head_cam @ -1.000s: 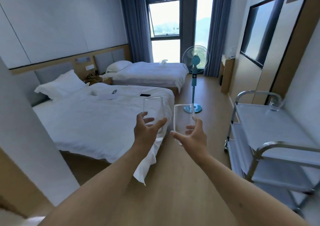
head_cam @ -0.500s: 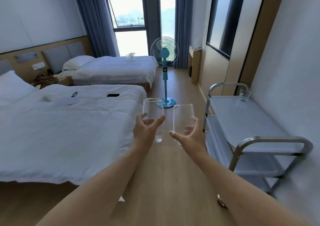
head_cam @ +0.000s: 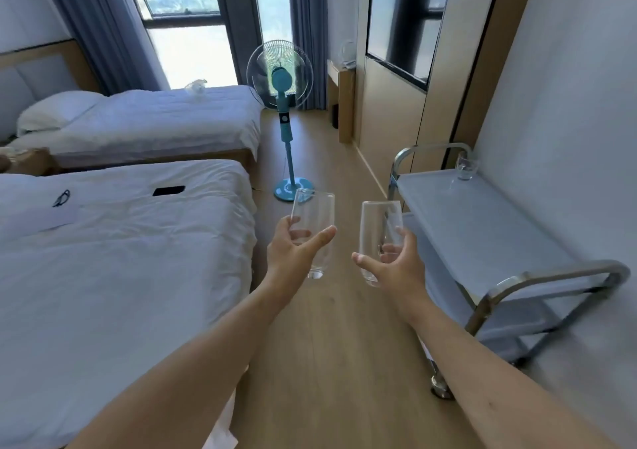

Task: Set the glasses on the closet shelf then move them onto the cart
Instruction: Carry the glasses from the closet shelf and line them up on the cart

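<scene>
Left hand (head_cam: 293,252) and right hand (head_cam: 396,269), fingers each curled round 1 tall clear glass tumbler (head_cam: 315,228) (head_cam: 377,238), upright beside the steel cart (head_cam: 482,228).

Two beds (head_cam: 120,242) left, cart (head_cam: 482,228) right, fan (head_cam: 281,80) ahead between them, small glass (head_cam: 466,167) on the cart's far corner.

Both arms outstretched; left hand (head_cam: 293,248), right hand (head_cam: 396,269) fingers curled, gripping.

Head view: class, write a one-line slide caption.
Each hand, left and right, holds a glass beside the cart.
</scene>
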`<state>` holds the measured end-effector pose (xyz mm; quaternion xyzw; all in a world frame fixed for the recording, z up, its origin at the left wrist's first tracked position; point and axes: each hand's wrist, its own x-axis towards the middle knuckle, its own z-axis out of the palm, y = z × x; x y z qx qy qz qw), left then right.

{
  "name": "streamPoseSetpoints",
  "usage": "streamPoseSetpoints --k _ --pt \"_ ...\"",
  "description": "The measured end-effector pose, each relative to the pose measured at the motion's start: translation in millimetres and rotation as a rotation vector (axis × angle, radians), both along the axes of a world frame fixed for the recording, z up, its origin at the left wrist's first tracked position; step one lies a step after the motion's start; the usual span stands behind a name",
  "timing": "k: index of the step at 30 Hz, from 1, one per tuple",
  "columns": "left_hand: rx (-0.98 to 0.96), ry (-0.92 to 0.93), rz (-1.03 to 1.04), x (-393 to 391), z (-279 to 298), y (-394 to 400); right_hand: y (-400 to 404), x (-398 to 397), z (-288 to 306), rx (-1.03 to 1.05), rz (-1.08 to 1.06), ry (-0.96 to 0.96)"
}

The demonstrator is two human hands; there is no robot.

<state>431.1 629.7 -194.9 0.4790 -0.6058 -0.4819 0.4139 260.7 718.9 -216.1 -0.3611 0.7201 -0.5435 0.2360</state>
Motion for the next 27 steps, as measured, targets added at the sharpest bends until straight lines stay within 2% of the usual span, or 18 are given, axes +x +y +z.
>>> streamPoseSetpoints --k 7,17,27 --pt "0.12 0.05 -0.023 -14.6 -19.1 -50.9 -45.4 -4.2 -27.9 0.069 -0.008 -0.074" --pt "0.325 0.122 0.078 -64.1 -66.8 -127.7 -130.2 -56.4 -67.1 0.143 -0.009 -0.145" --pt "0.317 0.004 0.124 -139.9 -73.1 -216.2 -214.6 -133.8 -84.4 0.202 -0.001 -0.271"
